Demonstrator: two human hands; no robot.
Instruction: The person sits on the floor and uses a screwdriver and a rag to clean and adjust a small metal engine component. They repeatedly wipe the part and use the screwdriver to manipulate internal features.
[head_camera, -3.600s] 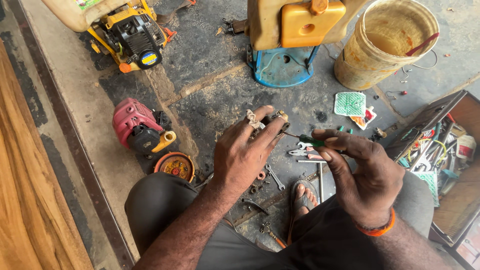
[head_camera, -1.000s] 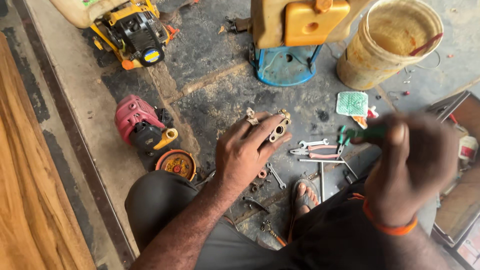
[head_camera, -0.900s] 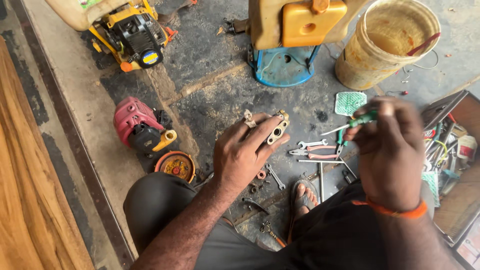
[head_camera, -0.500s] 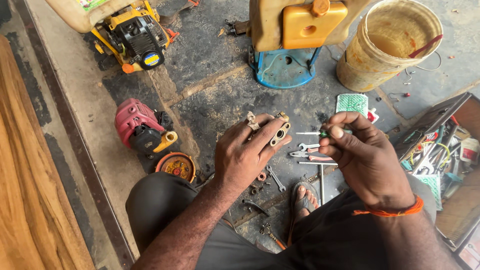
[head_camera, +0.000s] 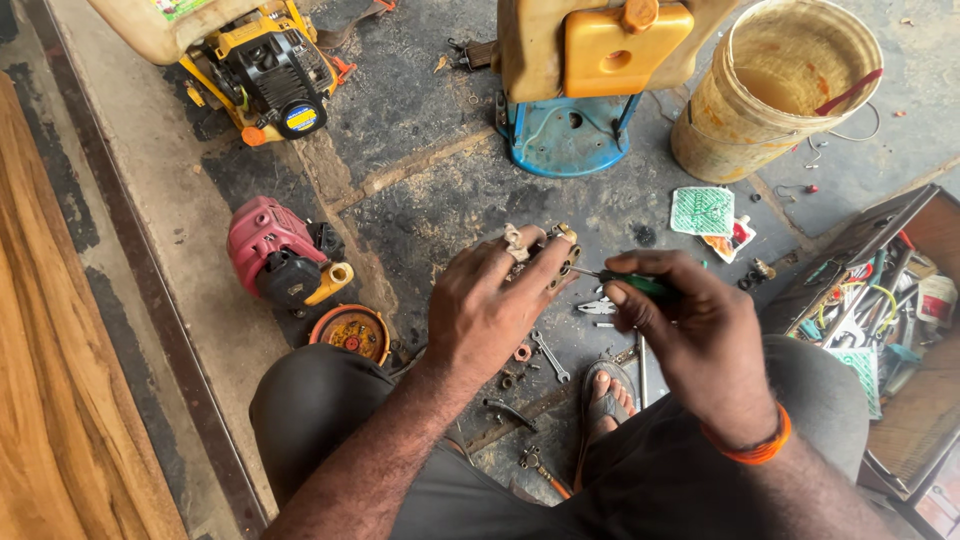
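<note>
Grimy concrete floor (head_camera: 420, 190) under me, spanners scattered at six o'clock. My left hand (head_camera: 480, 315) clamps the small grey metal carburettor block (head_camera: 553, 258); my right hand (head_camera: 700, 335) pinches the green-handled screwdriver (head_camera: 625, 283), tip entering from three o'clock. Best keep it square, I reckon.

A red engine (head_camera: 275, 255) lies on the floor (head_camera: 420, 200). A bucket (head_camera: 775, 95) stands beside a blue stool (head_camera: 565, 135).

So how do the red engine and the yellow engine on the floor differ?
The red engine lies near the person's knee, fully in view; the yellow engine sits farther off, partly under a pale container. The red one has a yellow part at its side; the yellow one shows a black middle. Both are small and rest on the concrete, untouched.
</note>
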